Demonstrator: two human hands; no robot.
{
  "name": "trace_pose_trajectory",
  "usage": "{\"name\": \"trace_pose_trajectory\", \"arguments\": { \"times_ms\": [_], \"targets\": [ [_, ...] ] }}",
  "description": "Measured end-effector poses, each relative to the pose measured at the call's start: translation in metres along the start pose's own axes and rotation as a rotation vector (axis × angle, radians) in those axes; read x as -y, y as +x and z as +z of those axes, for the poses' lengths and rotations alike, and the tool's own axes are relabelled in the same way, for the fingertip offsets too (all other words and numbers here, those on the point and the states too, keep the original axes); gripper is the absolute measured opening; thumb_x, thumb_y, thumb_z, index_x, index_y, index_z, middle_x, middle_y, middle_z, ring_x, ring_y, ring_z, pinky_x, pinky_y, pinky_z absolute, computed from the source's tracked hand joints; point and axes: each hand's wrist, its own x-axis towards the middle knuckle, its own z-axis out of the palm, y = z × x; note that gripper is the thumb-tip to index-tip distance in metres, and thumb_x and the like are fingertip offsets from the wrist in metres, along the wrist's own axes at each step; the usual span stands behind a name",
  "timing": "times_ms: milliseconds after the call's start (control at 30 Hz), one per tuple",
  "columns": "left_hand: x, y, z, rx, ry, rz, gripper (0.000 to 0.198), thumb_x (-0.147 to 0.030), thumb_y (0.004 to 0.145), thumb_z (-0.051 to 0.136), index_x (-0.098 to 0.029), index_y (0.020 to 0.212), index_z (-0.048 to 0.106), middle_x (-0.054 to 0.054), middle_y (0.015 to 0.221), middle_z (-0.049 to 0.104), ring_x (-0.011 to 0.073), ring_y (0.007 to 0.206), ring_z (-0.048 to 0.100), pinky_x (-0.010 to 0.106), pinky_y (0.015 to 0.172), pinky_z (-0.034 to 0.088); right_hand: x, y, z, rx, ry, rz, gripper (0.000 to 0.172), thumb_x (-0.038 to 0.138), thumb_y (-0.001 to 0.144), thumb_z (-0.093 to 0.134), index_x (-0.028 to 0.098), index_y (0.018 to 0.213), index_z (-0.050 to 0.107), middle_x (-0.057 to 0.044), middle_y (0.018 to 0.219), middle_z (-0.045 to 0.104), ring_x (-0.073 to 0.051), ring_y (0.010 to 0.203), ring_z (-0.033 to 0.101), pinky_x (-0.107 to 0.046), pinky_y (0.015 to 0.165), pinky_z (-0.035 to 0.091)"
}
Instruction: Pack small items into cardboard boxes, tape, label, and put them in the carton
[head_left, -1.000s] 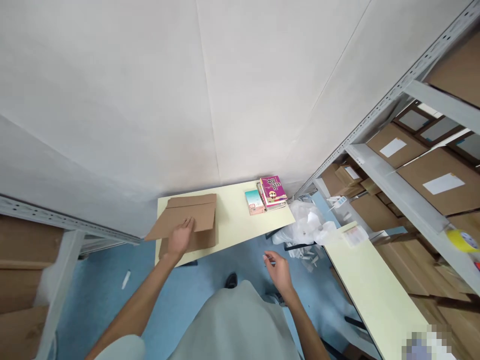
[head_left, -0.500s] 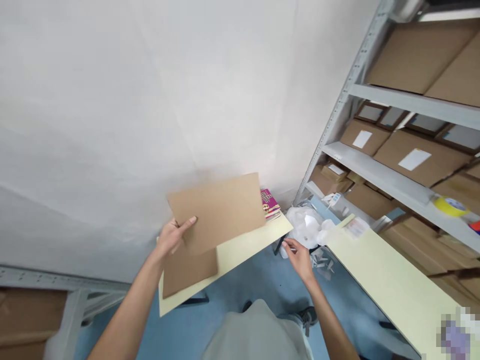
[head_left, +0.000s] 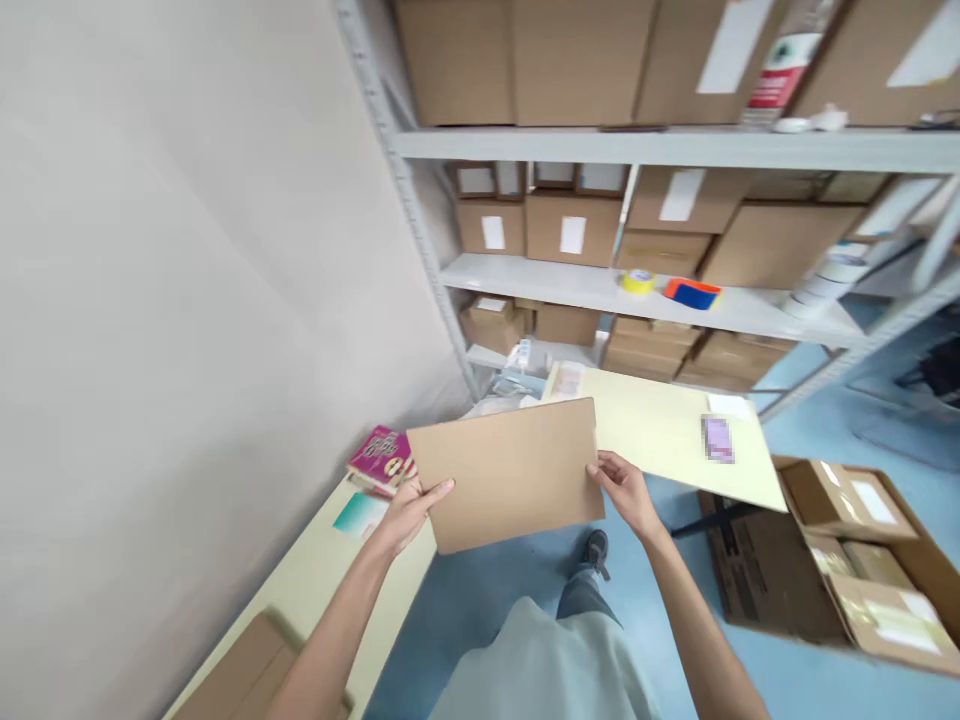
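Observation:
A flat rectangular cardboard sheet [head_left: 514,475] is held up in front of me, between the two tables. My left hand [head_left: 405,510] grips its left edge, thumb lying across the near face. At the right edge, my right hand [head_left: 622,485] pinches the sheet; its fingertips are partly behind the cardboard. Another piece of brown cardboard [head_left: 244,670] lies on the left cream table [head_left: 322,590], partly covered by my left forearm. Beyond my left hand sit a stack of books with a purple cover [head_left: 381,455] and a teal-and-white booklet [head_left: 360,513].
A second cream table [head_left: 637,430] bears a purple item [head_left: 718,438], blurred out. Behind it, a metal shelf [head_left: 540,285] holds cardboard boxes, yellow tape [head_left: 637,281] and an orange-blue object [head_left: 691,293]. An open carton [head_left: 776,570] with smaller boxes stands on the floor at right.
My view has turned right toward the shelf. The cardboard sheet has moved away from above the left table, and my right hand, empty before, has taken hold of its right edge.

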Motion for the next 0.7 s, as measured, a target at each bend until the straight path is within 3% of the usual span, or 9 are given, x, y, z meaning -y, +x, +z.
{"name": "trace_pose_trajectory", "arguments": {
  "times_ms": [233,400,533,700],
  "targets": [
    [0.003,0.119,0.145,0.199,0.146,0.004,0.078,-0.067,0.06,0.097,-0.016,0.117,0.078,0.017,0.116,0.084,0.0422,0.125,0.074,0.056,0.112,0.056,-0.031,-0.003,-0.122,-0.344,-0.03,0.012,0.059,0.078,0.083,0.08,0.026,0.11,0.074,-0.012,0.11,0.084,-0.034,0.109,0.078,-0.05,0.103,0.06],
    [0.018,0.198,0.241,0.253,0.23,0.085,0.086,-0.062,0.059,0.097,-0.02,0.129,0.071,0.016,0.124,0.08,0.0391,0.127,0.072,0.054,0.115,0.052,-0.064,0.019,-0.183,-0.481,-0.17,-0.006,0.064,0.08,0.088,0.069,0.025,0.12,0.07,-0.015,0.123,0.079,-0.035,0.117,0.074,-0.052,0.109,0.056],
    [0.034,0.253,0.298,0.229,0.306,0.147,0.074,-0.055,0.065,0.095,-0.02,0.125,0.068,0.016,0.129,0.077,0.0366,0.128,0.071,0.054,0.117,0.05,-0.077,0.045,-0.222,-0.613,-0.29,0.056,0.073,0.078,0.083,0.072,0.024,0.132,0.065,-0.015,0.128,0.076,-0.035,0.125,0.068,-0.055,0.115,0.051],
    [0.047,0.3,0.342,0.069,0.444,0.303,0.066,-0.058,0.065,0.093,-0.02,0.113,0.069,0.017,0.127,0.073,0.039,0.13,0.066,0.058,0.119,0.047,-0.075,0.081,-0.26,-0.635,-0.247,0.23,0.085,0.08,0.076,0.078,0.023,0.138,0.065,-0.017,0.139,0.073,-0.041,0.128,0.068,-0.061,0.115,0.053]
  ]
}}
